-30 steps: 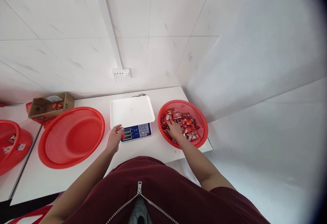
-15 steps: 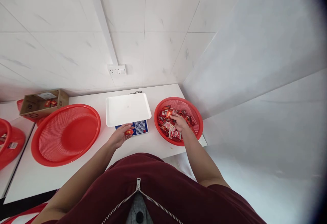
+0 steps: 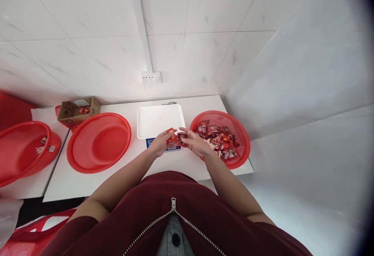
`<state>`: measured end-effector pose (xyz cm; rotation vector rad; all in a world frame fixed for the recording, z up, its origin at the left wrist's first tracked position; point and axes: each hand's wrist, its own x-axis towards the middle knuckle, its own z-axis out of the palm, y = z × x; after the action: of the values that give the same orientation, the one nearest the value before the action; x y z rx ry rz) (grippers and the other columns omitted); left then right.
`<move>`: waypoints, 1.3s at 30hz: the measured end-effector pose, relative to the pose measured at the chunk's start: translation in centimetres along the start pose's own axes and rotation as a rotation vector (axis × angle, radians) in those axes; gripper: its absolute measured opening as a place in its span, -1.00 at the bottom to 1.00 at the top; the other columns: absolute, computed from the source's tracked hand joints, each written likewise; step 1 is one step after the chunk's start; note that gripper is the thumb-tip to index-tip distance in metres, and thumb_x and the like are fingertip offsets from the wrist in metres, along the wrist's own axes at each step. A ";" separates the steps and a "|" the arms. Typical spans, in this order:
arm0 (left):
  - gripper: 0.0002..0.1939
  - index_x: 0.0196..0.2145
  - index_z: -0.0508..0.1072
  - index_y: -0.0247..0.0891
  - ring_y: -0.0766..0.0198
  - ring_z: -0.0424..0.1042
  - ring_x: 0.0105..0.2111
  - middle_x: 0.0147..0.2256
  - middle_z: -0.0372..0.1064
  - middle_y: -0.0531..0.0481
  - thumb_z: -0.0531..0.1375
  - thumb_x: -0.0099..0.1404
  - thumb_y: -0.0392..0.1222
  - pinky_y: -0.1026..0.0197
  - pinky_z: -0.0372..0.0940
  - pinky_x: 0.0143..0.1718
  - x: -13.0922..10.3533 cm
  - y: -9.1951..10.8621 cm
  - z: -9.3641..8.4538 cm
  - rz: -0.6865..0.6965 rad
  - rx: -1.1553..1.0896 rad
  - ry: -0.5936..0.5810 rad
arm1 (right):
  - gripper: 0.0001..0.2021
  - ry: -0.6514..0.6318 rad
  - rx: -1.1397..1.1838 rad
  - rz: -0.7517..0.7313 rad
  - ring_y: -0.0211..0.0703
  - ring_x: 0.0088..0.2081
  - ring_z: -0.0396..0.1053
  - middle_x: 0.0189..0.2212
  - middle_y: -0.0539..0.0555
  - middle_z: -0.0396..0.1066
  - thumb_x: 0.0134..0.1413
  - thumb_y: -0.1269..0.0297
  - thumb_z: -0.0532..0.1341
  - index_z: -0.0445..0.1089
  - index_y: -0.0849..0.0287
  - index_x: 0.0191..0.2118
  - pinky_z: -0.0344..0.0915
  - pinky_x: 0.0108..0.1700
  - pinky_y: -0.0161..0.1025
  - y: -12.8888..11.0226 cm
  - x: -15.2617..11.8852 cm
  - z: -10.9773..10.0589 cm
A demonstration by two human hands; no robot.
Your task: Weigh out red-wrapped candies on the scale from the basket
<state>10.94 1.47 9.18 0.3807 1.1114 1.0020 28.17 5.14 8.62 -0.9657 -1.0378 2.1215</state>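
Note:
My left hand (image 3: 159, 144) is closed on red-orange wrapped packets (image 3: 172, 139), just over the front of a weighing scale. Close beside it, my right hand (image 3: 197, 144) holds a dark red wrapped packet (image 3: 182, 139) between its fingers. The two hands nearly meet. Below and behind them is the scale's white tray (image 3: 157, 119), and its blue key panel (image 3: 149, 143) is partly covered by the hands. A red mesh basket (image 3: 244, 141) stands to the right, with a heap of small red, pink and white packets (image 3: 220, 139) inside; my right wrist crosses its near left rim.
Another red mesh basket (image 3: 108, 147) stands left of the scale on the white table (image 3: 58, 186). Behind it sits a cardboard box (image 3: 95, 108) with a few red packets. A red bucket (image 3: 46, 162) is at far left. The tiled wall carries a socket (image 3: 150, 77).
My right hand has come out of the packet basket, moving left to the scale with a packet. My left hand has moved right to meet it. The view has shifted left.

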 end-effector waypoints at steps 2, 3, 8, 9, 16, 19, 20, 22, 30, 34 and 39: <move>-0.70 -0.10 0.42 -0.27 0.29 0.46 -0.34 -0.27 0.44 -0.10 0.16 0.28 -0.06 0.27 0.39 -0.38 -0.1 0.4 -0.7 -0.040 -0.068 0.013 | -0.45 0.002 0.048 -0.007 -0.23 -0.04 0.36 -0.07 -0.01 0.39 -0.19 0.45 0.31 0.34 -0.01 0.02 0.31 0.01 -0.22 0.1 0.0 -0.2; -0.70 -0.09 0.41 -0.27 0.29 0.46 -0.35 -0.27 0.44 -0.10 0.14 0.30 -0.06 0.27 0.40 -0.38 -0.1 0.5 -1.0 -0.051 -0.095 0.002 | -0.43 0.011 0.054 -0.013 -0.23 -0.03 0.35 -0.06 -0.01 0.39 -0.19 0.47 0.30 0.32 -0.02 0.03 0.30 0.04 -0.20 0.2 0.0 -0.3; -0.65 -0.03 0.37 -0.24 0.27 0.48 -0.33 -0.26 0.45 -0.10 0.11 0.31 -0.01 0.21 0.43 -0.31 -0.2 0.7 -1.8 -0.076 -0.176 -0.034 | -0.39 0.098 0.072 -0.023 -0.19 -0.07 0.40 -0.14 -0.01 0.46 -0.18 0.49 0.29 0.26 0.00 0.08 0.31 0.05 -0.11 0.7 0.3 -0.2; -0.64 -0.01 0.36 -0.23 0.27 0.49 -0.33 -0.25 0.45 -0.11 0.10 0.32 0.00 0.21 0.43 -0.30 -0.2 0.7 -1.9 -0.087 -0.184 -0.031 | -0.40 0.105 0.078 -0.021 -0.19 -0.07 0.41 -0.16 -0.01 0.47 -0.17 0.48 0.30 0.26 0.01 0.08 0.32 0.04 -0.11 0.8 0.4 -0.1; -0.69 -0.05 0.38 -0.20 0.35 0.44 -0.42 -0.27 0.43 -0.06 0.09 0.33 -0.02 0.30 0.39 -0.43 0.2 0.2 -2.8 -0.133 -0.185 0.046 | -0.52 0.156 0.062 0.035 -0.21 -0.13 0.43 -0.17 0.02 0.48 -0.14 0.49 0.30 0.30 0.08 -0.02 0.38 -0.03 -0.15 2.6 1.7 -0.6; -0.75 -0.10 0.37 -0.22 0.38 0.41 -0.46 -0.31 0.40 -0.03 0.09 0.33 -0.07 0.32 0.36 -0.48 0.7 -0.1 -3.6 -0.150 -0.178 0.113 | -0.57 0.238 0.035 0.102 -0.21 -0.15 0.45 -0.17 0.07 0.46 -0.08 0.50 0.26 0.31 0.12 -0.02 0.40 -0.03 -0.16 3.4 3.4 -0.6; -0.76 -0.10 0.37 -0.23 0.38 0.41 -0.46 -0.32 0.40 -0.02 0.08 0.34 -0.09 0.33 0.36 -0.49 0.9 -0.2 -3.8 -0.154 -0.176 0.127 | -0.55 0.254 0.042 0.105 -0.21 -0.14 0.45 -0.15 0.07 0.45 -0.07 0.50 0.26 0.29 0.11 0.00 0.40 -0.02 -0.17 3.5 4.0 -0.5; -0.80 -0.12 0.36 -0.23 0.37 0.41 -0.47 -0.33 0.39 -0.02 0.06 0.35 -0.14 0.33 0.35 -0.50 1.1 -0.3 -4.3 -0.161 -0.174 0.153 | -0.46 0.259 0.066 0.070 -0.21 -0.09 0.44 -0.07 0.07 0.40 -0.05 0.47 0.26 0.23 0.06 0.09 0.39 -0.01 -0.19 3.4 5.3 -0.1; -0.88 -0.19 0.35 -0.27 0.34 0.41 -0.48 -0.36 0.39 -0.05 0.08 0.33 -0.24 0.31 0.32 -0.53 1.6 0.9 -5.5 -0.152 -0.191 0.233 | -0.39 0.263 -0.116 0.191 -0.14 -0.06 0.42 0.12 0.19 0.25 -0.06 0.36 0.32 0.20 0.05 0.16 0.39 -0.02 -0.12 3.7 5.5 -0.4; -0.85 -0.20 0.37 -0.26 0.33 0.42 -0.42 -0.32 0.40 -0.06 0.13 0.31 -0.16 0.29 0.36 -0.44 2.3 3.0 -6.0 -0.063 -0.250 0.227 | -0.56 0.203 -0.108 0.186 -0.19 -0.18 0.46 -0.04 0.18 0.40 -0.01 0.33 0.31 0.30 0.16 0.03 0.37 -0.01 -0.13 4.3 2.6 -2.1; -0.74 -0.10 0.34 -0.34 0.31 0.43 -0.40 -0.35 0.36 -0.10 0.15 0.30 -0.15 0.26 0.42 -0.31 3.6 4.3 -7.1 -0.039 -0.294 0.331 | -0.68 0.301 -0.100 0.132 -0.17 -0.17 0.46 -0.11 0.15 0.46 0.01 0.33 0.29 0.36 0.12 -0.06 0.35 0.01 -0.12 3.5 -0.5 -4.6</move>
<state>3.04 5.25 7.05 -0.0467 1.2373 1.2020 31.50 4.77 3.95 -1.3873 -0.9562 1.9605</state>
